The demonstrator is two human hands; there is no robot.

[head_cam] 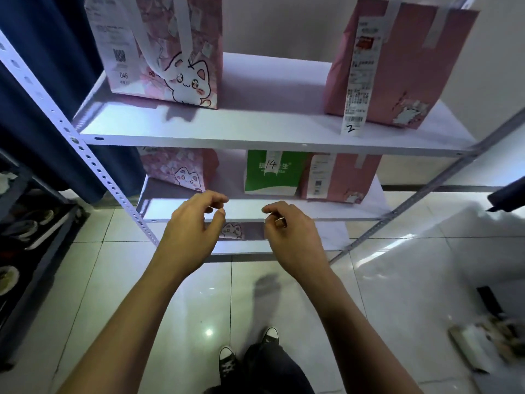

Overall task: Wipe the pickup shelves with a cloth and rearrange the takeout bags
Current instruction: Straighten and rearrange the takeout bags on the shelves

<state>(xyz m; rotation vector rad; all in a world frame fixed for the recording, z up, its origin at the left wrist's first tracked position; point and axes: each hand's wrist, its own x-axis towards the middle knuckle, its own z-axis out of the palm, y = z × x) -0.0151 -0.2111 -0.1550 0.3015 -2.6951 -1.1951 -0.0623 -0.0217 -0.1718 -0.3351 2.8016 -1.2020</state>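
A white metal rack holds takeout bags. On its upper shelf a pink cat bag stands at the left and a plain pink bag with a long receipt marked 2 at the right. The middle shelf carries a small pink cat bag, a green bag marked 14 and another pink bag. Part of one more cat bag shows on the shelf below. My left hand and my right hand hover in front of the middle shelf's edge, fingers loosely curled, holding nothing. No cloth is in view.
A dark blue curtain hangs to the left of the rack, with a low shoe rack beneath it. The floor is glossy tile. Cardboard and paper clutter lies at the lower right. A black object juts in from the right edge.
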